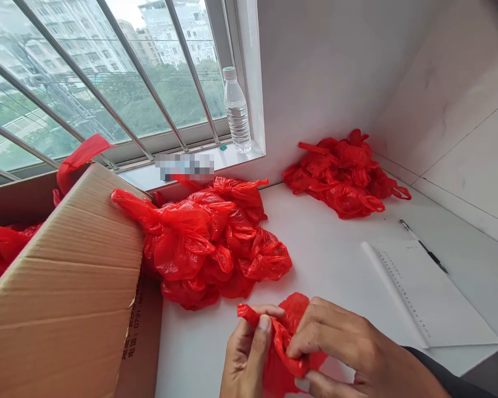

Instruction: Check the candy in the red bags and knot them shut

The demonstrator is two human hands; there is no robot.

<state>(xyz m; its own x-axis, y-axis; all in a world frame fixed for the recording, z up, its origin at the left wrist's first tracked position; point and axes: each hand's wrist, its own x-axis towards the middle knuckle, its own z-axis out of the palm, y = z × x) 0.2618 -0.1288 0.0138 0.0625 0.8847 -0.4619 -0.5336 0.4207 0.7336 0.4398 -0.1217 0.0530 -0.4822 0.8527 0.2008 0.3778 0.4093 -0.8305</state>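
Near the bottom centre, a red plastic bag [294,312] is held between both hands. My left hand [249,348] pinches a twisted part of it between thumb and fingers, with a short red end sticking out. My right hand [344,348] grips the bag's rolled edge just to the right, fingers bent round it. The lower part of the bag hangs below the hands. Beyond them, a large pile of knotted red bags [216,243] lies on the white table [315,254], beside the cardboard box.
An open cardboard box [66,276] at the left holds more red bags [4,249]. Another red pile [344,174] sits in the back corner. A water bottle [237,113] stands on the windowsill. An open notebook [435,293] and a pen [425,249] lie right.
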